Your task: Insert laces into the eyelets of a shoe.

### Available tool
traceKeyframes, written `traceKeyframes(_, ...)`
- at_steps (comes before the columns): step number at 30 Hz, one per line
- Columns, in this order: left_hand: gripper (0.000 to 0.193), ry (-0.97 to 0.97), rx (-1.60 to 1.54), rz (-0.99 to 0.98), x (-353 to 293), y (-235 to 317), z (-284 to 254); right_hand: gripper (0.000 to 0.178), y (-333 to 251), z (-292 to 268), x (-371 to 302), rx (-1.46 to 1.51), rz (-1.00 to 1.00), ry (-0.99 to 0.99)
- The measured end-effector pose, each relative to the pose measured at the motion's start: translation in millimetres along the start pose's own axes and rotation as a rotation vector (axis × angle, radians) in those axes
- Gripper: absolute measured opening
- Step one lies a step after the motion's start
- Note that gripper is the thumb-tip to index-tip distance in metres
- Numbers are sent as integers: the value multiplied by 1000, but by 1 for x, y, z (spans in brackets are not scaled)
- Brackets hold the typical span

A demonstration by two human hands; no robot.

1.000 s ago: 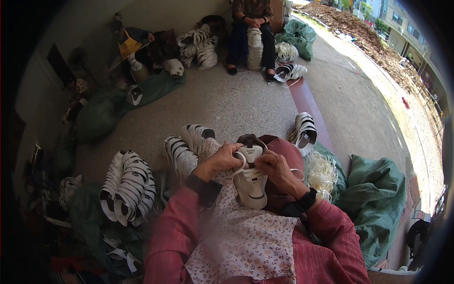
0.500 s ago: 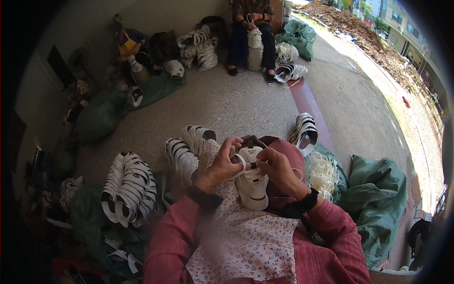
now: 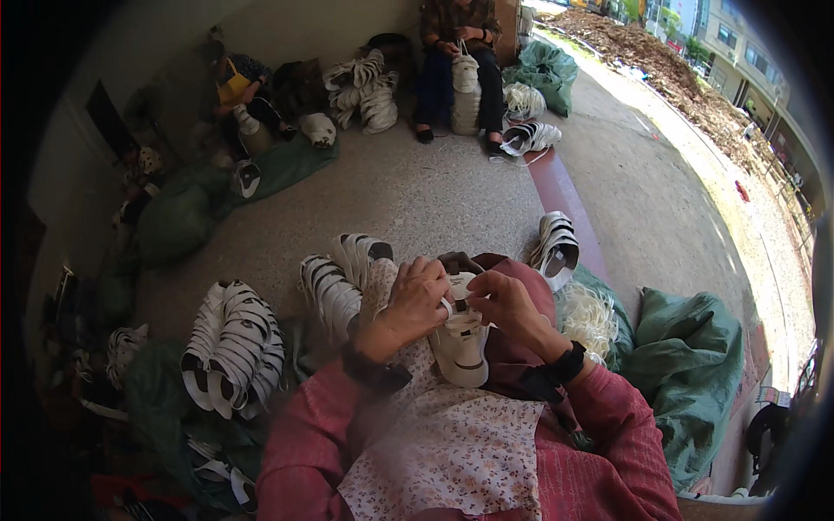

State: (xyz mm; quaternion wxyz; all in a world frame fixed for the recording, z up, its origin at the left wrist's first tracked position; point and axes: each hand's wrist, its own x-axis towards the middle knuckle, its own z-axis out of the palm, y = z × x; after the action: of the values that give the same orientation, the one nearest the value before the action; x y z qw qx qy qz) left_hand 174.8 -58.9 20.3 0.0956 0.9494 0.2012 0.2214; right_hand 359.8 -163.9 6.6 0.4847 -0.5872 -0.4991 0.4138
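A white sneaker rests on my lap, toe toward me, with dark gaps between its eyelet straps. My left hand is closed at the left side of its tongue, and a short piece of white shoelace shows at its fingers. Over the right side of the eyelets, my right hand has its thumb and fingertips pinched together. What lies between those fingertips is too small to make out. Under the shoe spread a floral apron and a dark red cloth.
Nested stacks of white shoe uppers stand left, ahead and right. A bundle of white laces lies by a green sack on my right. Across the floor, a seated person handles another shoe; another person sits far left.
My left hand has turned over, knuckles up, and closed nearer the tongue; the lace loop around its fingers now shows less. My right hand stays pinched near the eyelets.
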Motion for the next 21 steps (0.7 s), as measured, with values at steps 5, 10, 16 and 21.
traceKeyframes(5, 18, 309, 225, -142, -18, -11, -69, 22, -32, -27, -2, -354, -103, 23)
traceKeyframes(10, 12, 700, 693, -470, -87, -89, -149, 20, -33, -29, 6, 230, -116, -45)
traceKeyframes(16, 12, 739, 730, -736, -180, -136, -156, 16, -6, -41, 17, -238, -300, 108)
traceKeyframes(21, 16, 516, -57, -898, -193, -136, -119, 12, -8, -36, 8, -576, -378, 99)
